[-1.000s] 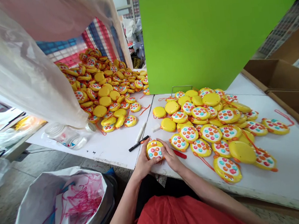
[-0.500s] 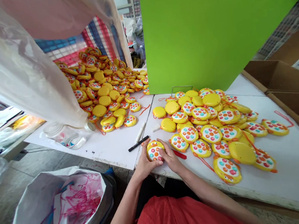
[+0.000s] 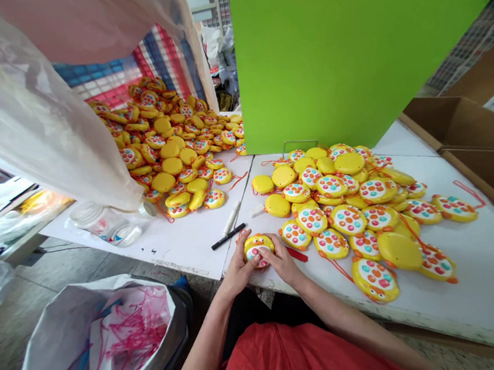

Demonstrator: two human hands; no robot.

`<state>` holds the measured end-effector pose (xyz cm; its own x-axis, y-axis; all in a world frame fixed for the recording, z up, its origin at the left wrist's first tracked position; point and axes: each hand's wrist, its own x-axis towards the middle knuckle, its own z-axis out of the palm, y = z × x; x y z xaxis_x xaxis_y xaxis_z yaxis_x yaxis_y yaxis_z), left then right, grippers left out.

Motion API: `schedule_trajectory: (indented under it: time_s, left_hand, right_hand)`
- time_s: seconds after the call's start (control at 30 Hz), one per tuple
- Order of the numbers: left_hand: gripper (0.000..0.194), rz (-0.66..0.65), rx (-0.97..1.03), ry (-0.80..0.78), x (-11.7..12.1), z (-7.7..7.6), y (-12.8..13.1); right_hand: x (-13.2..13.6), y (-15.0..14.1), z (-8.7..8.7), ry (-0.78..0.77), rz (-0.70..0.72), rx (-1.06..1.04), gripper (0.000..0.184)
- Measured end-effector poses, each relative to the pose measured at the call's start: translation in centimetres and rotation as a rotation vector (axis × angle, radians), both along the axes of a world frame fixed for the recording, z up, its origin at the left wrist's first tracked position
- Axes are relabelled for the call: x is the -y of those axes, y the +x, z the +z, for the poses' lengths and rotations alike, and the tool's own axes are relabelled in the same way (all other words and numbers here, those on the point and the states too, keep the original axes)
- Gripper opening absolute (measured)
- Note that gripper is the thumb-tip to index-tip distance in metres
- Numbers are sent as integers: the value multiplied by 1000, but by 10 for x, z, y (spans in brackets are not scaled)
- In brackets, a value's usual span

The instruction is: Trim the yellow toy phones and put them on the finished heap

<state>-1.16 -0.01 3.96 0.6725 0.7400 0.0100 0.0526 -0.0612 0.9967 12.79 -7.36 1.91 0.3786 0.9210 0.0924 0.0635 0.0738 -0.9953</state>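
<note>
Both my hands hold one yellow chick-shaped toy (image 3: 258, 246) with coloured buttons, at the near edge of the white table (image 3: 481, 278). My left hand (image 3: 238, 266) grips its left side, and my right hand (image 3: 282, 260) grips its right side with the thumb over the buttons. The toy is tilted toward me. A black marker (image 3: 229, 236) lies just beyond my left hand, and a red pen (image 3: 298, 255) pokes out beside my right hand. A heap of the same toys (image 3: 355, 209) spreads to the right.
A bigger pile of toys (image 3: 171, 140) spills from a clear plastic sack (image 3: 32, 113) at the back left. A green panel (image 3: 347, 45) stands behind. A clear jar (image 3: 101, 222) lies on the table. A white bag of pink strings (image 3: 112, 334) sits on the floor; cardboard boxes (image 3: 466, 126) are at right.
My hands have tipped the toy toward me and closed further over its button face. Everything else on the table has stayed put.
</note>
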Motion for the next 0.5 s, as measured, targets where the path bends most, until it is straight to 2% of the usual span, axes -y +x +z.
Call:
schedule_trajectory:
  time_s: [0.07, 0.17, 0.27, 0.33, 0.5]
  left_hand:
    - [79, -30, -2, -24, 1, 1, -1]
    - [99, 22, -36, 7, 3, 2, 1]
    - [96, 95, -103, 52, 5, 3, 3]
    - [93, 107, -109, 26, 6, 0, 3]
    - [91, 84, -25, -88, 4, -9, 1]
  right_hand:
    - [0, 0, -2, 3, 9, -4, 35]
    - [0, -1, -1, 4, 33, -8, 37]
    - [2, 1, 4, 9, 51, 66, 39]
    - [8, 4, 8, -16, 40, 227, 42]
    - [29, 18, 5, -186, -69, 833, 38]
